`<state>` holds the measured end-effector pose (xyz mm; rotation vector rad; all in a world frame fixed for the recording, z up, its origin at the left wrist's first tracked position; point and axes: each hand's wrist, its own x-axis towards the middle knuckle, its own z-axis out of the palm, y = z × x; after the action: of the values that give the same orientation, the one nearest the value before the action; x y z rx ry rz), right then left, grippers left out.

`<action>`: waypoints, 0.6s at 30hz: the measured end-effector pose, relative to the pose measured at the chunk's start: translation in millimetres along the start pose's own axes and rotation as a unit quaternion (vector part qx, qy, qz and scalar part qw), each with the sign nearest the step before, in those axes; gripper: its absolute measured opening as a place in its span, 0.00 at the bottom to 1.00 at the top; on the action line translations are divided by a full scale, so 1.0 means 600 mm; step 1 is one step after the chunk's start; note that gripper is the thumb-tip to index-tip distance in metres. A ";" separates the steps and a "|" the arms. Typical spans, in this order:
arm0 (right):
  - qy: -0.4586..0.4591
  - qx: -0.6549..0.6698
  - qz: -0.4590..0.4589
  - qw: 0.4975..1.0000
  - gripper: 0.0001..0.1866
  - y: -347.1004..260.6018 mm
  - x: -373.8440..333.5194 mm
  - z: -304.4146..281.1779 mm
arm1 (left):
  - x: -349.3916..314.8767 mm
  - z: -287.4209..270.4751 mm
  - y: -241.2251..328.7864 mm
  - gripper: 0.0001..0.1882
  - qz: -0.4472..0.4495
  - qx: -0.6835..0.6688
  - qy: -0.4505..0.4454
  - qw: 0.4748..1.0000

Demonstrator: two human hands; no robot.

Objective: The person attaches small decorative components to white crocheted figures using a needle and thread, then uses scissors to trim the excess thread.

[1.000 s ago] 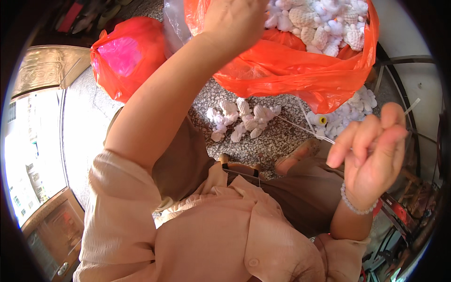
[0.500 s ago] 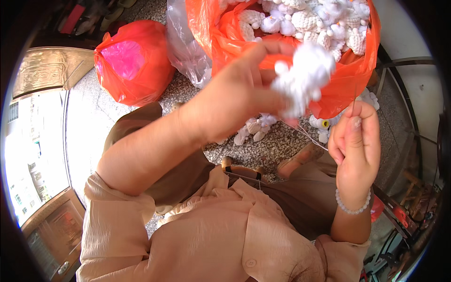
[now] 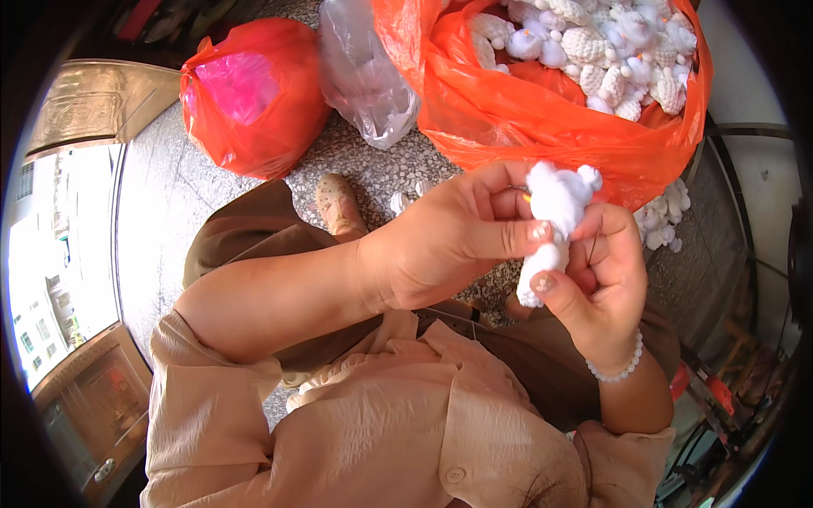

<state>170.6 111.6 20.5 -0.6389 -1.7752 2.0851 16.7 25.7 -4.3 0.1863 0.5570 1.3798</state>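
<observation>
A small white crocheted toy [image 3: 557,203], with knobbly bumps on its head end and a speck of orange at one side, is held up in front of me. My left hand [image 3: 440,241] is closed round its left side, thumb pressed on its middle. From the right, my right hand [image 3: 614,292] grips the lower body between thumb and curled fingers. A thin dark needle [image 3: 597,240] sticks up by those fingers. Any thread on it is too fine to follow here.
Beyond my hands an open orange plastic bag [image 3: 508,110] holds several similar white pieces [image 3: 622,51]. More white pieces [image 3: 665,216] lie on the speckled floor beside it. Further left are a clear plastic bag [image 3: 364,76] and a full, closed orange bag [image 3: 292,102].
The toy has come down and nearer, from the left hand alone to between both hands. My right hand, raised apart with the needle, has moved left onto the toy.
</observation>
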 end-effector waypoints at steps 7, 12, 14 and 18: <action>-0.004 0.017 -0.092 0.996 0.16 -0.003 -0.002 -0.023 | -0.030 -0.003 0.018 0.20 0.142 0.389 0.066 0.908; 0.080 -0.274 -0.122 0.951 0.05 -0.039 -0.009 -0.021 | -0.034 -0.017 0.012 0.20 0.244 0.611 0.098 0.747; 0.072 -0.355 -0.169 0.917 0.03 -0.032 -0.005 -0.020 | -0.033 -0.022 0.006 0.22 0.314 0.683 0.082 0.654; 0.067 -0.373 -0.167 0.910 0.03 -0.031 -0.005 -0.022 | -0.030 -0.030 0.003 0.23 0.331 0.681 0.071 0.650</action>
<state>179.4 124.4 37.6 -0.5793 -2.3841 1.0756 5.3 5.4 -14.3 1.6625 1.7274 1.3563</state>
